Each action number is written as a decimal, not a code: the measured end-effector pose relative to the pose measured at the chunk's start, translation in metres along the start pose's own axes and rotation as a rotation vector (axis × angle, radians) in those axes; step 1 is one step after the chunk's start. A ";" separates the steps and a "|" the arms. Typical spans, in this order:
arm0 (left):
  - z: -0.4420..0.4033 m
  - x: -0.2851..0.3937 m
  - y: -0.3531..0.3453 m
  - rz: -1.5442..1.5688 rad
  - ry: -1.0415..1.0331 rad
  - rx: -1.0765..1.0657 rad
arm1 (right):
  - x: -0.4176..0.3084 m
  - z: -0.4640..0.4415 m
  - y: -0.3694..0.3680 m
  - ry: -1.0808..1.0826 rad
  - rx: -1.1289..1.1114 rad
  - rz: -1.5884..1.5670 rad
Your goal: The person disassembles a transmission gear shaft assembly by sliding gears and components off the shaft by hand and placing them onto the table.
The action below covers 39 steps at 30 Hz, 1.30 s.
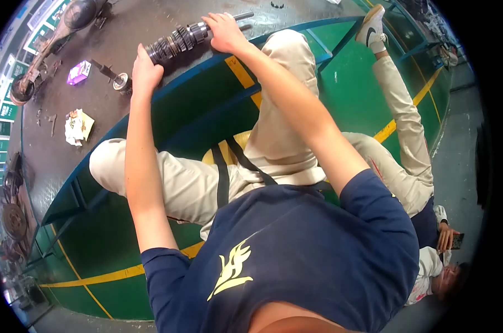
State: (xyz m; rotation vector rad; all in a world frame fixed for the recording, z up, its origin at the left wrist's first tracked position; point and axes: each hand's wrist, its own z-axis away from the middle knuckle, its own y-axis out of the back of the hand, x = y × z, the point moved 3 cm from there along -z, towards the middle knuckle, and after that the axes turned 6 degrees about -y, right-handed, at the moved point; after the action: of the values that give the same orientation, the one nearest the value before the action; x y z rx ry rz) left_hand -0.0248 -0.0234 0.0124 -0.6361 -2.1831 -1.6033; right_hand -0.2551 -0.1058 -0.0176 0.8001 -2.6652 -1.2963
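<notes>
A gear shaft (179, 42) with several dark toothed gears lies along the near edge of the metal-topped table. My left hand (146, 72) is closed round its left end, the thumb on the near side and the other fingers partly hidden. Toward the other end, my right hand (225, 32) grips the shaft with its fingers bent over the top. Past that hand, the thin bare end of the shaft (243, 16) sticks out. Just left of my left hand, a smaller shaft with a round gear-like end (120, 82) lies on the table.
On the table (115, 33) are a purple box (79, 72), a crumpled yellow-white packet (78, 127), a wrench (52, 125) and a large axle-like assembly (57, 41). Blue table legs (332, 53) stand nearby. At the right, another person (429, 244) sits holding a phone.
</notes>
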 end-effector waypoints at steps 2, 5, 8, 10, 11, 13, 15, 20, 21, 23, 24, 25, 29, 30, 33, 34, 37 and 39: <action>0.000 0.003 -0.003 -0.111 -0.033 0.089 | -0.001 0.003 -0.002 -0.034 -0.085 -0.008; 0.004 0.001 -0.007 -0.146 -0.052 0.086 | -0.004 0.008 0.003 -0.026 -0.070 0.052; 0.012 0.000 -0.009 -0.163 -0.073 0.105 | -0.006 0.010 0.007 0.011 -0.071 0.080; 0.017 -0.002 -0.010 -0.154 -0.119 0.118 | -0.005 0.011 0.007 0.013 -0.082 0.075; 0.022 0.002 -0.009 -0.147 -0.129 0.121 | -0.004 0.011 0.005 0.015 -0.079 0.070; 0.030 0.008 -0.007 -0.157 -0.133 0.122 | 0.002 0.010 0.002 0.036 -0.082 0.025; 0.033 0.012 -0.007 -0.237 -0.134 0.120 | 0.003 0.015 0.009 0.031 -0.103 0.016; 0.045 0.007 -0.012 -0.377 -0.127 0.094 | -0.007 0.015 0.011 0.021 -0.032 0.026; 0.046 0.006 -0.012 -0.356 -0.152 0.118 | -0.005 0.016 0.013 0.018 -0.031 0.029; 0.049 0.006 -0.013 -0.336 -0.177 0.143 | -0.005 0.016 0.013 -0.004 -0.002 -0.029; 0.052 0.007 -0.014 -0.373 -0.208 0.167 | -0.004 0.016 0.013 -0.004 -0.002 -0.029; 0.054 0.008 -0.015 -0.408 -0.239 0.190 | -0.001 0.016 0.013 -0.010 0.036 -0.115; 0.056 0.009 -0.007 -0.318 -0.198 0.190 | -0.003 0.015 0.025 -0.046 0.096 -0.314; 0.053 0.006 -0.004 -0.212 -0.218 0.183 | -0.004 0.014 0.027 -0.043 0.094 -0.313; 0.040 0.009 -0.002 -0.110 -0.273 0.260 | 0.002 0.003 0.025 -0.062 0.093 -0.376; 0.035 0.011 0.000 -0.113 -0.303 0.333 | 0.004 0.000 0.022 -0.068 0.109 -0.406; 0.011 -0.011 -0.005 -0.075 -0.252 0.310 | 0.009 -0.011 0.013 -0.084 0.101 -0.443; -0.003 -0.025 -0.010 0.018 -0.186 0.198 | 0.012 -0.013 0.007 -0.083 0.112 -0.440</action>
State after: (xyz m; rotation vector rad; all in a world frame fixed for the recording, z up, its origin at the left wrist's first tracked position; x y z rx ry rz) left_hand -0.0097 -0.0328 -0.0077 -0.7674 -2.4235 -1.3436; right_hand -0.2647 -0.1171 -0.0058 1.4433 -2.7434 -1.2874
